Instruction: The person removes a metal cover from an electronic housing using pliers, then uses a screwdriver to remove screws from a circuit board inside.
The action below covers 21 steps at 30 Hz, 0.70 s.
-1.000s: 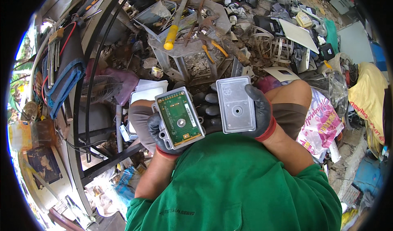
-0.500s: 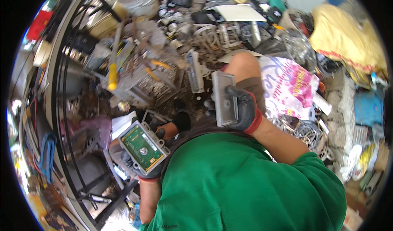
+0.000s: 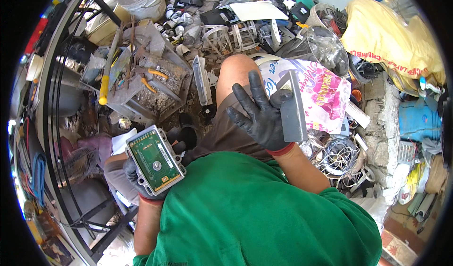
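My left hand (image 3: 133, 175), in a dark glove with a red cuff, grips a grey metal housing (image 3: 178, 158) from its left side and underneath. Inside the housing a green circuit board (image 3: 150, 158) faces up, with a round silver part near its middle and gold contacts along its edges. To the right, my right hand (image 3: 257, 117), in a similar black glove, is raised over my right thigh. Its thumb clamps a grey rectangular cover (image 3: 294, 112) at the hand's right side, while several other fingers are spread. Cover and housing are well apart.
A clear bin (image 3: 174, 84) of small scrap with orange-handled tools stands ahead. The black metal frame (image 3: 63, 138) rises on my left. Right of my thigh are a printed white and pink bag (image 3: 325, 94) and tangled wires (image 3: 339, 157). Mixed scrap covers the ground beyond.
My right hand has swung the cover rightward and turned it, and several fingers have spread off it. My left hand still holds the housing, now slightly more upright. The whole view has shifted.
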### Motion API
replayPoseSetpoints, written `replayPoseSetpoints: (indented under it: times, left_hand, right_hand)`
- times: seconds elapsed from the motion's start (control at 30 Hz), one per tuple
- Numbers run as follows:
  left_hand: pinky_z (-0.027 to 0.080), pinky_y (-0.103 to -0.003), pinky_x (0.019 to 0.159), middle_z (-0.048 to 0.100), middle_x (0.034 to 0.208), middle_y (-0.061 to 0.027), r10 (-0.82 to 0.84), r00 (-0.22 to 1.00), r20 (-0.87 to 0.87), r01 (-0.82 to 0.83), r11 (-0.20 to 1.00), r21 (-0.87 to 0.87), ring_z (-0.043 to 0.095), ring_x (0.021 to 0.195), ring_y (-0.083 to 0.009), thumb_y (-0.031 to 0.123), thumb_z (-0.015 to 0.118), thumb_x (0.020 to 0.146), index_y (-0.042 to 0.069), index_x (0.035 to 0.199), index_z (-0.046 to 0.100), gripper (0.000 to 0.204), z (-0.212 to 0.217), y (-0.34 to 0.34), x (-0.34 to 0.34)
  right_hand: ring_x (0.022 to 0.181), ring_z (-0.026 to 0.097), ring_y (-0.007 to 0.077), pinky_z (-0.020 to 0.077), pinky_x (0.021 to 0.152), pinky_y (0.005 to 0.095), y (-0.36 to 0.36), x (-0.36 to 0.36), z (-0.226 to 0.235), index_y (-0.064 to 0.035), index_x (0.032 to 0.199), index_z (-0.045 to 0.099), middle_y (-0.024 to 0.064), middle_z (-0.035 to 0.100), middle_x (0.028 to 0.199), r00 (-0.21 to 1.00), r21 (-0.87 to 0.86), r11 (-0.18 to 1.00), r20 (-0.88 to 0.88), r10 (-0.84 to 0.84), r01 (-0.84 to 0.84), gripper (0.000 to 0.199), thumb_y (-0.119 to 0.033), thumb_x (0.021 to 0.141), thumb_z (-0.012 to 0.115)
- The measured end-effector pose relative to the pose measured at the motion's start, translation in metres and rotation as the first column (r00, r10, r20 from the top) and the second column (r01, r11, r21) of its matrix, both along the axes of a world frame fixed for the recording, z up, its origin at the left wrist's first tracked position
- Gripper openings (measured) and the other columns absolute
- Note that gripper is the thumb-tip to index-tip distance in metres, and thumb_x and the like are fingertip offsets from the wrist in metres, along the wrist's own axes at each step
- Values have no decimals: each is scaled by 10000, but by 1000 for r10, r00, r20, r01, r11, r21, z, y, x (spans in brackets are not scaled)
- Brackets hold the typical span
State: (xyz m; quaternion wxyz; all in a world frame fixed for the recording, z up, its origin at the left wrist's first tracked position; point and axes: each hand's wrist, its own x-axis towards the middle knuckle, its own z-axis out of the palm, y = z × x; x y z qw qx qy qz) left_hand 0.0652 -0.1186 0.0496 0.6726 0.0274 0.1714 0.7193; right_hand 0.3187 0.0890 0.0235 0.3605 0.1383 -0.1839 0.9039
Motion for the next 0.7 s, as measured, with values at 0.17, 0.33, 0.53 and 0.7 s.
replayPoseSetpoints:
  times: [0.17, 0.33, 0.53, 0.7]
  left_hand:
    - [516, -652, 955, 393, 1501, -318, 27, 999, 42, -27, 1000, -6, 522, 1268, -489, 605, 624, 840, 3, 1523, 330, 957, -8, -2, 4]
    - [574, -591, 864, 564, 1323, -265, 39, 994, -101, -55, 986, -155, 657, 1044, -440, 569, 513, 911, 59, 1493, 408, 781, -3, 1, 0]
    - [547, -627, 868, 616, 1264, -232, 22, 972, -233, -79, 967, -240, 662, 1020, -431, 559, 458, 921, 83, 1480, 439, 735, -4, -11, -3]
    - [532, -630, 890, 597, 1291, -232, -55, 955, -292, -36, 954, -299, 648, 1051, -432, 551, 479, 912, 82, 1486, 432, 742, 0, -12, 0]
  right_hand:
    - [1536, 174, 332, 98, 1225, 605, 0, 7, 1, -326, 1386, 590, 28, 197, 1674, 1000, -20, 1000, -13, -9, 9, 495, -557, 1050, 310]
    - [1266, 543, 337, 405, 1054, 530, 7, 31, 11, -115, 1325, 607, 122, 551, 1403, 998, -264, 964, 42, 37, -25, 535, -497, 1057, 347]
    - [519, 575, 116, 451, 444, 271, 7, 77, 11, -78, 1225, 594, 42, 675, 833, 532, -85, 926, 836, -135, 369, 458, -482, 1042, 481]
    - [505, 578, 126, 437, 432, 262, -6, 109, 8, -75, 1233, 593, 49, 674, 820, 558, -158, 879, 818, -139, 450, 429, -447, 1041, 498]
